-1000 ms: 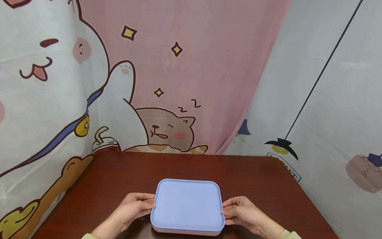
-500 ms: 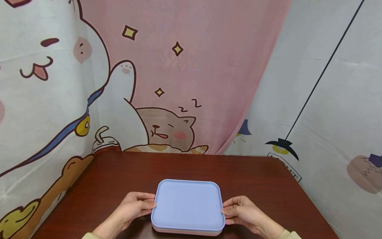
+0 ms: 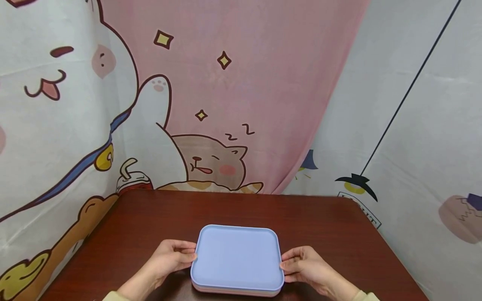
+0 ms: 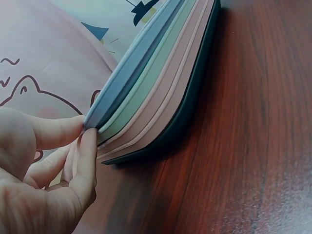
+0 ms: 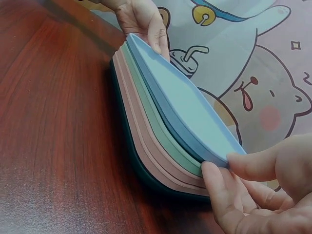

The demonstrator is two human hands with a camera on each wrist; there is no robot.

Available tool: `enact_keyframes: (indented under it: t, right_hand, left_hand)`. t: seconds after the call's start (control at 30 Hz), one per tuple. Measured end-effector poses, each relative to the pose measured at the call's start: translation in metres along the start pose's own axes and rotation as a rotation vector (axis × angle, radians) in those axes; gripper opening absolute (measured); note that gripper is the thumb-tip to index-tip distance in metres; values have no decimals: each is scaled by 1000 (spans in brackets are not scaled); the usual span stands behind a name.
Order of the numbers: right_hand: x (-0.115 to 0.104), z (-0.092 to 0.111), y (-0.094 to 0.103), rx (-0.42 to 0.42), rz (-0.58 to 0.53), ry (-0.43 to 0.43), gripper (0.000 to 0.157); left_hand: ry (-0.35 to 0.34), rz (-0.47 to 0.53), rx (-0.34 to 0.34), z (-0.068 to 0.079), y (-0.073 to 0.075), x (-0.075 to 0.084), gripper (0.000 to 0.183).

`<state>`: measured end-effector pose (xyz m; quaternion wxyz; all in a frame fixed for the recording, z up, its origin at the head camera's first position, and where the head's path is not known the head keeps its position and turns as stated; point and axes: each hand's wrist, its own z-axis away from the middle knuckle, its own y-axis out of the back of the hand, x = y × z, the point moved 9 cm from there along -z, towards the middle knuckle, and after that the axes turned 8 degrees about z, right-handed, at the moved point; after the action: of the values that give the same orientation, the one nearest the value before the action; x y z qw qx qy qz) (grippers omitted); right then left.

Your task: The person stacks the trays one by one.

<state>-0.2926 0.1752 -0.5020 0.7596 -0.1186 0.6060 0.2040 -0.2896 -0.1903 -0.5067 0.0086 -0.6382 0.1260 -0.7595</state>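
Note:
A blue rectangular tray point(image 3: 237, 257) tops a stack of several trays on the table. Below it lie a green tray point(image 4: 117, 124), pink trays point(image 5: 141, 134) and a dark tray point(image 4: 168, 141) at the bottom. My left hand point(image 3: 169, 257) pinches the blue tray's left rim, thumb on the upper edge and a finger beneath. On the opposite short side, my right hand point(image 3: 306, 267) pinches the rim in the same way. Both wrist views show a dark gap between the blue tray and the green one, wider near the middle of the side.
The stack stands near the front of a dark reddish-brown wooden table point(image 3: 301, 217). A cloth backdrop point(image 3: 263, 83) printed with cartoon cats hangs behind the table and along its sides.

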Motion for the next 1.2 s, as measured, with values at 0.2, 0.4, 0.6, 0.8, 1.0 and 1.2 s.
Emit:
enact_keyframes:
  t: [0.2, 0.4, 0.6, 0.8, 1.0, 1.2]
  right_hand:
    - [-2, 0, 0, 45, 46, 18, 20]
    - [-4, 3, -1, 66, 79, 37, 20]
    - [-3, 5, -1, 75, 96, 43, 21]
    - [-2, 2, 1, 71, 92, 35, 21]
    - [0, 2, 3, 72, 82, 10, 22]
    - [3, 1, 6, 79, 71, 8, 23]
  left_hand:
    - [-13, -1, 8, 0, -1, 2, 41]
    - [-20, -21, 18, 2, -2, 3, 41]
    - [-32, -51, 32, 3, 0, 4, 44]
    - [-26, -38, 28, 0, -1, 1, 43]
    - [1, -27, 29, 0, -2, -2, 38]
    - [-11, -33, 18, 0, -3, 0, 37]
